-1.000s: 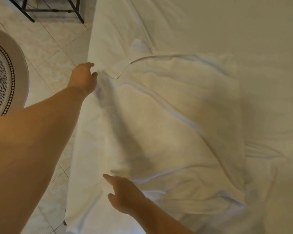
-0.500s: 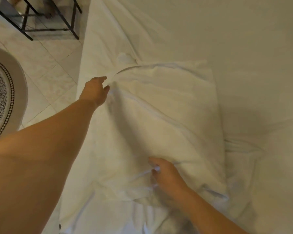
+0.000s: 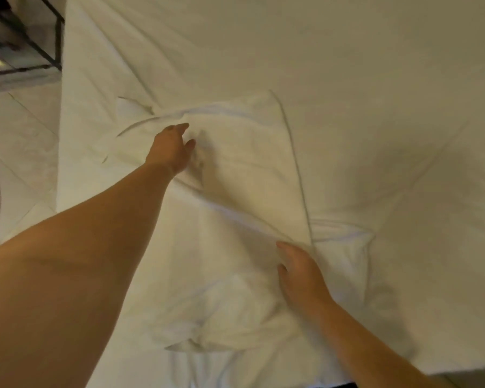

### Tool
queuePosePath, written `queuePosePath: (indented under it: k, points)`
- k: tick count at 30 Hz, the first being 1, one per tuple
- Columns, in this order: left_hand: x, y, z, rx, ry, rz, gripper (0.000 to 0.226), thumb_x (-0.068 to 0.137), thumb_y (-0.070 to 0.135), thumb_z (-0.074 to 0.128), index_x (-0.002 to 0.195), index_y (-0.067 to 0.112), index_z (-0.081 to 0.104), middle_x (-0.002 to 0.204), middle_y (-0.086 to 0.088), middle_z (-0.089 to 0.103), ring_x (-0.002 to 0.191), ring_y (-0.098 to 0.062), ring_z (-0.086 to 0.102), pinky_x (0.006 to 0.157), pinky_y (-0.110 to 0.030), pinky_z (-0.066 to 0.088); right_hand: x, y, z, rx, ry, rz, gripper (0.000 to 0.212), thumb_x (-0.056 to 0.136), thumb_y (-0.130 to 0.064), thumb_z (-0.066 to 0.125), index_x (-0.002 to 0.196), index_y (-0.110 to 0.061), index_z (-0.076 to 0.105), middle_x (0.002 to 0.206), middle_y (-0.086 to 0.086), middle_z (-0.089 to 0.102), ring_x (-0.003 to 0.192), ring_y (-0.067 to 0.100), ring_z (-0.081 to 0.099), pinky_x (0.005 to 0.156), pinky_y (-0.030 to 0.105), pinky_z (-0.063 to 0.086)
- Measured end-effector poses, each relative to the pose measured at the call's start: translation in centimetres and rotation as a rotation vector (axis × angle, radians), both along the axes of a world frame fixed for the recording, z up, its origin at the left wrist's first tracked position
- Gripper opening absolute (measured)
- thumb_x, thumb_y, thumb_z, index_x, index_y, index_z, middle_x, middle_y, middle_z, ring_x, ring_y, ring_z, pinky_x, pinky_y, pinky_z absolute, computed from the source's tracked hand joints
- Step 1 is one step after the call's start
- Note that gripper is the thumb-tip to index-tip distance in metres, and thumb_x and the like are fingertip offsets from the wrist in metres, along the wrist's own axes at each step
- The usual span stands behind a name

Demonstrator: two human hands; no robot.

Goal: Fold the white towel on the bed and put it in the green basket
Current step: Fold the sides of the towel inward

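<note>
We are pressing our left hand (image 3: 170, 150) flat on the far part of the white towel (image 3: 244, 175), fingers released and spread. The towel is lying rumpled on the bed (image 3: 375, 65), near its left edge. Our right hand (image 3: 300, 273) is resting on the towel's near side, fingers loose, gripping nothing.

White towel (image 3: 244, 175) lying partly folded on the bed (image 3: 375, 65), near its left edge. Its upper part forms a roughly flat panel with a straight right edge; the lower part is bunched and creased.
</note>
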State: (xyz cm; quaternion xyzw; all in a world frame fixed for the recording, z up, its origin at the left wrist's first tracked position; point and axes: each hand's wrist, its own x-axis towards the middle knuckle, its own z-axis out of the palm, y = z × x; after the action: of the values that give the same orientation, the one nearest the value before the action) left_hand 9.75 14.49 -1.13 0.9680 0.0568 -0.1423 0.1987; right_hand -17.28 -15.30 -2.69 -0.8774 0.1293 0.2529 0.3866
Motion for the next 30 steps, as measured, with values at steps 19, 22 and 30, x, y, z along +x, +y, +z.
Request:
queuePosePath:
  k: [19, 22, 30]
  points:
    - [6.7, -26.4, -4.7, 0.149, 0.018, -0.079, 0.058, 0.09, 0.039, 0.07, 0.141, 0.017, 0.051, 0.131, -0.014, 0.057, 0.124, -0.039, 0.053, 0.095, -0.05, 0.051, 0.4, -9.7, -4.8, 0.204, 0.154, -0.325, 0.037, 0.077, -0.013, 0.071, 0.11, -0.029, 0.069, 0.087, -0.014, 0.072, 0.08, 0.002, 0.068, 0.074, 0.017, 0.052]
    - [7.1, -27.2, -5.6, 0.245, -0.019, -0.039, 0.05, 0.088, 0.035, 0.068, 0.128, 0.01, 0.053, 0.124, -0.014, 0.059, 0.119, -0.04, 0.054, 0.09, -0.048, 0.051, 0.6, -9.8, -5.2, 0.237, 0.198, -0.322, 0.026, 0.079, -0.017, 0.07, 0.101, -0.029, 0.068, 0.079, -0.013, 0.071, 0.074, 0.0, 0.066, 0.065, 0.014, 0.05]
    - [8.2, -27.9, -6.5, 0.225, -0.09, 0.088, 0.022, 0.089, 0.007, 0.055, 0.106, 0.003, 0.068, 0.111, -0.018, 0.068, 0.107, -0.039, 0.064, 0.09, -0.042, 0.055, -0.3, -11.6, -6.4, 0.213, 0.308, -0.159, 0.024, 0.081, -0.026, 0.073, 0.066, -0.027, 0.054, 0.056, -0.01, 0.055, 0.053, 0.001, 0.052, 0.051, 0.012, 0.039]
